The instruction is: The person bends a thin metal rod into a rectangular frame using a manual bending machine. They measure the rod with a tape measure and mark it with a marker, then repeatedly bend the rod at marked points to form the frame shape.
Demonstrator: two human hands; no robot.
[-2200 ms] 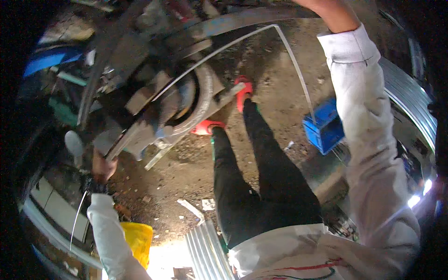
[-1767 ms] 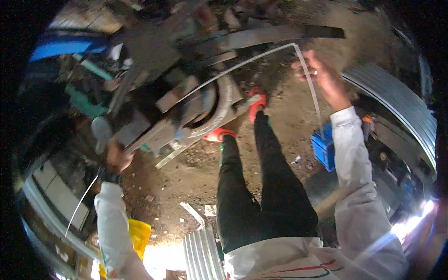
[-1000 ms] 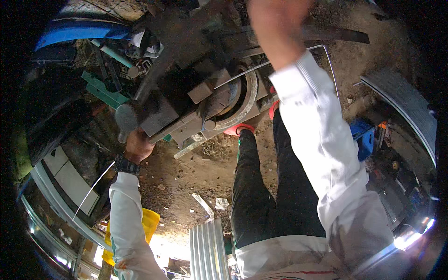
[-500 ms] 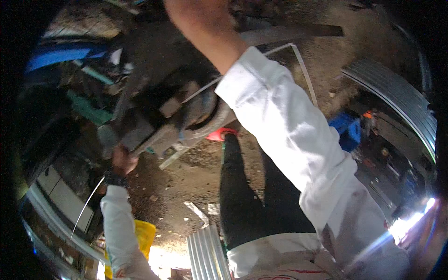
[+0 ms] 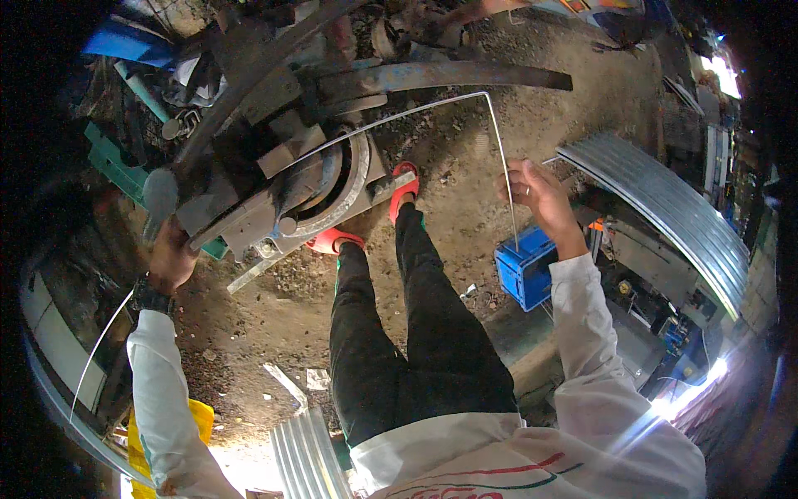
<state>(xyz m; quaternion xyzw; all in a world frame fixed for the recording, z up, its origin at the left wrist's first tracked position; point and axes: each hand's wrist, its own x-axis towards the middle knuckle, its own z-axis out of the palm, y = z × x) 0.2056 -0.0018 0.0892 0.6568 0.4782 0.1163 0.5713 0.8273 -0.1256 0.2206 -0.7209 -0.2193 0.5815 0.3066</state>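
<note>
While the left hand point(image 5: 173, 254) is resting at the machine's point(image 5: 249, 220) near-left end, its fingers are curling inward, though what they are clamping, if anything, is hidden. Beside the right hand point(image 5: 539, 200), the rod's point(image 5: 495, 125) bent leg is hanging toward the blue crate point(image 5: 517, 274); the fingers are parting loosely there, and I cannot tell whether they are touching it. The rod's long part is running past the ring point(image 5: 359, 187) to the block point(image 5: 287, 155).

Handling this well probably means the left hand is keeping its place steady while the right is guiding the leg lightly, letting it swing in one plane without twisting. Fingers should be staying outside the gap between rod and block, and the free tip should be clearing the crate, which it is overlapping from this view.
</note>
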